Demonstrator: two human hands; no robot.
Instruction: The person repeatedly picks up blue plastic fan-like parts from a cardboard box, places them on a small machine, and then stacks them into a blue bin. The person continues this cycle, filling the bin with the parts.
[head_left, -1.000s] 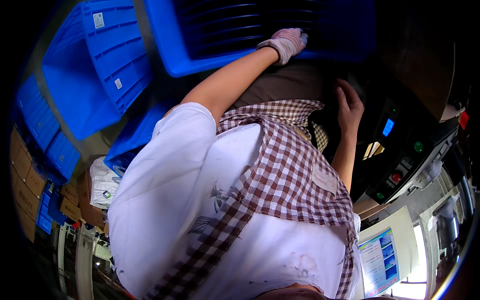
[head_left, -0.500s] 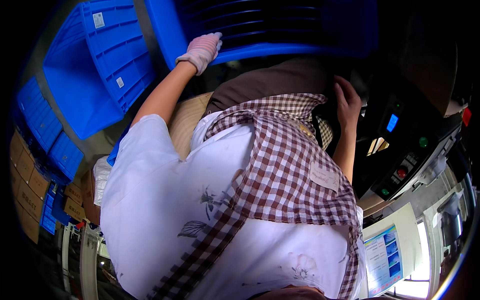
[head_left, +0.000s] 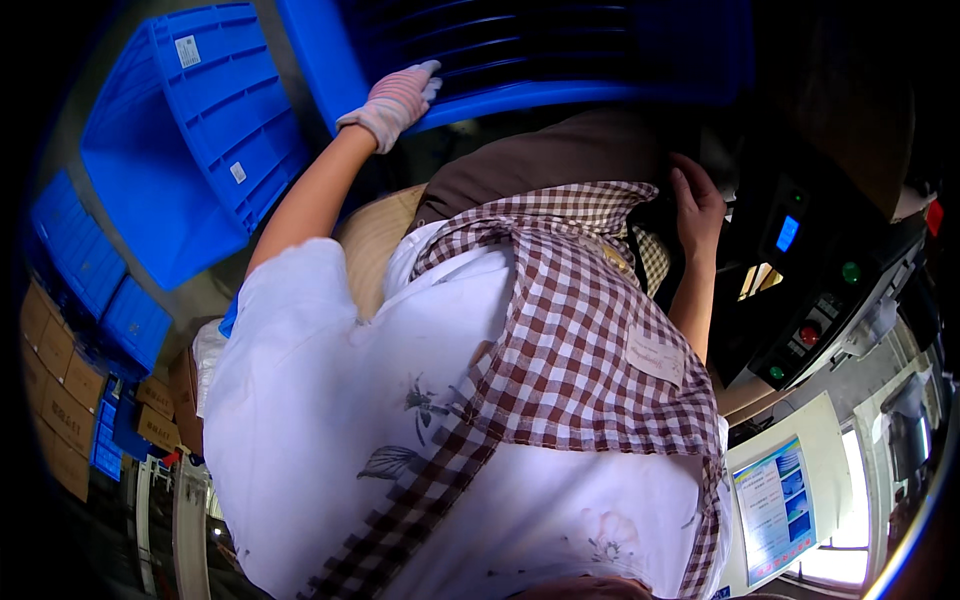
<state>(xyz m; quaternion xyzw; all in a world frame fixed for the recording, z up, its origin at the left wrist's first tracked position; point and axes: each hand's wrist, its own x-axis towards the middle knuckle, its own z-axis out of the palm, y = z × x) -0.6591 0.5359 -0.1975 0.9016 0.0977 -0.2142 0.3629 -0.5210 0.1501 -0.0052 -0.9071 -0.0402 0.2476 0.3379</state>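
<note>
My left hand, in a pale pink and white knit glove, lies over the near left part of the rim of a large blue crate. Its fingers are together and bent over the edge; the thumb is hard to make out. Inside the crate, dark shadow shows several pale curved lines. My right hand is bare, its fingers loosely stretched beside my right thigh, near the black machine. Nothing shows in it, though some of its fingers are in shadow.
Another blue crate stands tilted at the left, above more blue crates and cardboard boxes. At the right is a black machine panel with a small lit screen and coloured buttons. A poster board stands lower right.
The view has shifted slightly. My left hand has moved a little left along the crate's rim; my right hand stays by my thigh.
</note>
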